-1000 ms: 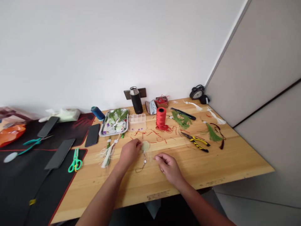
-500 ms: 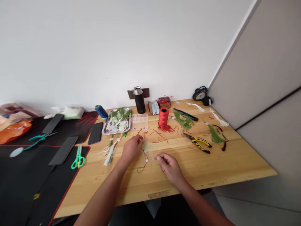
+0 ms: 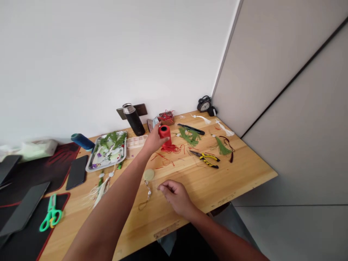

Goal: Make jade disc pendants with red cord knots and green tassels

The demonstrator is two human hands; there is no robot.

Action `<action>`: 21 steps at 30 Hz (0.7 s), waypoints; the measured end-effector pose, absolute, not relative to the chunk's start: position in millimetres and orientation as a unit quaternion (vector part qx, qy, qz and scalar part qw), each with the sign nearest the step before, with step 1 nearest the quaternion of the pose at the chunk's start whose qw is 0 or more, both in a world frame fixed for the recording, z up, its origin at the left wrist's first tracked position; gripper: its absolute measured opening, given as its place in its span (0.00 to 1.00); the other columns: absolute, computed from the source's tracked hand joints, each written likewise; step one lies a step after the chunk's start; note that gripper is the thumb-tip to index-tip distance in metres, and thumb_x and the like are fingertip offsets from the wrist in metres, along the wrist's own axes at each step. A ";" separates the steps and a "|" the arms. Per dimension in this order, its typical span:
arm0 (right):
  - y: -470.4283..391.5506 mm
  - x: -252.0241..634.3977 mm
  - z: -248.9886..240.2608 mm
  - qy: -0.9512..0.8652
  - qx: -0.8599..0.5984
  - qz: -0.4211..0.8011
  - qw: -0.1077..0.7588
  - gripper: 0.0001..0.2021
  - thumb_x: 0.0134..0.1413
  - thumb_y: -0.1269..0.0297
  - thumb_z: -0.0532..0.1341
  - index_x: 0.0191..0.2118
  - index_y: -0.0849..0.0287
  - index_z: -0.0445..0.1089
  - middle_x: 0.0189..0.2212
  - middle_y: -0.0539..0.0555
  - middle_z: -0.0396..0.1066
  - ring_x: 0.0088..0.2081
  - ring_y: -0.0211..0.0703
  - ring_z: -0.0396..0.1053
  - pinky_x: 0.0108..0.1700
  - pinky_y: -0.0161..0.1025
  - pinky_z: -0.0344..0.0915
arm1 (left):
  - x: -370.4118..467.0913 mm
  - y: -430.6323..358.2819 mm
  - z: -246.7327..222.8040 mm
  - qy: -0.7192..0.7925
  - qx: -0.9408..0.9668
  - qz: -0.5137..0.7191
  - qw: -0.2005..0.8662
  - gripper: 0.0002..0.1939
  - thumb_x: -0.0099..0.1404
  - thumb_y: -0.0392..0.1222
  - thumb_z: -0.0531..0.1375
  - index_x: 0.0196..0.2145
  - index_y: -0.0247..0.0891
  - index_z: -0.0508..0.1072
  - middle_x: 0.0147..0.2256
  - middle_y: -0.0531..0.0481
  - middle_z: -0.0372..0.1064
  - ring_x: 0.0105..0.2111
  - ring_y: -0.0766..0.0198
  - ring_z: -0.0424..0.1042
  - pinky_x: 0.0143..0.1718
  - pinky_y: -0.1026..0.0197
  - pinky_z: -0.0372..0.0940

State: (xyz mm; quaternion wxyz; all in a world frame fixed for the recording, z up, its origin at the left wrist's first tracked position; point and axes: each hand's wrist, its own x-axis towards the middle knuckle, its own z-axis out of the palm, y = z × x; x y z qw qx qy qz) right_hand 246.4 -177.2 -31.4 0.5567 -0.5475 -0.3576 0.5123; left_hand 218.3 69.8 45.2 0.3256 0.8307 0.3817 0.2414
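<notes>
My left hand (image 3: 156, 139) reaches over the table to a red thread spool (image 3: 164, 135), its fingers and thumb around the spool's left side and front. Loose red thread lies at the spool's base. Near the table's front, my right hand (image 3: 175, 195) is closed in a pinch; what its fingertips hold, if anything, is too small to make out. To its left lies a pale round disc (image 3: 149, 174) with a beaded cord (image 3: 148, 192) ending in a loop.
Black-and-yellow pliers (image 3: 205, 158), a box cutter (image 3: 191, 129) and green tassels (image 3: 223, 148) lie to the right. Left are a metal tray (image 3: 92, 165), a black bottle (image 3: 133, 121), a phone (image 3: 77, 172) and green scissors (image 3: 51, 214). Red thread scraps dot the middle.
My left hand has left the pale disc and reached forward to the red spool. My right hand remains pinched near the front. The view has turned to the right.
</notes>
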 end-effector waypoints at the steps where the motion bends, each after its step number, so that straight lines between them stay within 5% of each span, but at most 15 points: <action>1: -177.0 245.8 -31.0 -0.357 -0.543 0.512 0.562 0.17 0.64 0.48 0.65 0.36 0.58 0.78 0.26 0.49 0.67 0.28 0.40 0.60 0.33 0.37 0.58 | 223.7 71.0 45.9 0.391 0.830 0.230 0.326 0.47 0.63 0.45 0.70 0.74 0.36 0.56 0.64 0.33 0.71 0.56 0.47 0.76 0.59 0.49 0.67; 6: -174.5 244.9 -30.3 -0.351 -0.530 0.521 0.569 0.15 0.64 0.50 0.66 0.35 0.59 0.77 0.27 0.49 0.69 0.30 0.40 0.63 0.35 0.37 0.59 | 230.6 75.2 48.5 0.406 0.839 0.200 0.302 0.36 0.61 0.49 0.71 0.63 0.37 0.68 0.50 0.38 0.79 0.47 0.46 0.79 0.52 0.49 0.69; 14: -161.6 277.1 -28.3 -0.311 -0.515 0.558 0.572 0.20 0.60 0.44 0.66 0.39 0.60 0.77 0.19 0.42 0.57 0.21 0.35 0.52 0.26 0.35 0.51 | 217.0 86.8 61.6 0.422 0.817 0.279 0.277 0.34 0.59 0.51 0.70 0.60 0.39 0.70 0.51 0.42 0.78 0.49 0.47 0.77 0.55 0.50 0.68; 21: -134.0 342.0 -7.0 -0.446 -0.596 0.422 0.518 0.13 0.65 0.54 0.64 0.40 0.59 0.79 0.29 0.50 0.74 0.29 0.39 0.66 0.33 0.36 0.59 | 223.4 93.9 47.8 0.428 0.825 0.241 0.281 0.34 0.59 0.50 0.71 0.60 0.39 0.69 0.51 0.40 0.78 0.50 0.44 0.78 0.56 0.47 0.68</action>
